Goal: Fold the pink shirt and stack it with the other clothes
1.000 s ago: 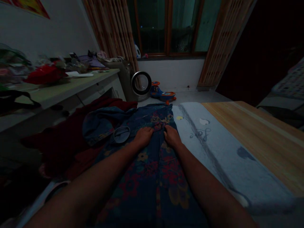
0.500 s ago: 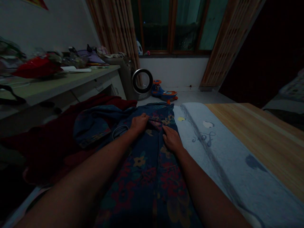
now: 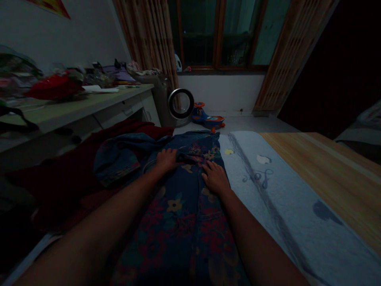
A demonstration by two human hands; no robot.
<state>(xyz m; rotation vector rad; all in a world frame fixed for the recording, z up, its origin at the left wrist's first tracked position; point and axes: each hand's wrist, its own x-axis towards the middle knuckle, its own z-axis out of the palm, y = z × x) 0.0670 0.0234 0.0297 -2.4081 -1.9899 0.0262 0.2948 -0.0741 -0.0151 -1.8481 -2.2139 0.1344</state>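
A dark blue floral denim garment (image 3: 175,222) lies spread lengthwise before me, patterned with red and yellow flowers. It looks like a jacket or shirt, with one sleeve (image 3: 117,159) bent out to the left. My left hand (image 3: 166,160) rests on its upper left part, fingers stretched out. On the right side, my right hand (image 3: 216,176) lies on the cloth with its fingers spread. Between the two hands the fabric is bunched in a small fold. The lower end of the garment runs out of view between my forearms.
Dark red cloth (image 3: 68,171) is heaped at the left. A pale blue fleecy mat (image 3: 285,206) lies on a wooden surface (image 3: 321,159) at the right. Beyond are a cluttered desk (image 3: 119,101), a washing machine with its round door (image 3: 181,103) ajar, and a ride-on toy (image 3: 206,118).
Both hands have gone from pinching the cloth to lying on it with fingers apart. My left hand has moved left and slightly nearer; the view has shifted a little.
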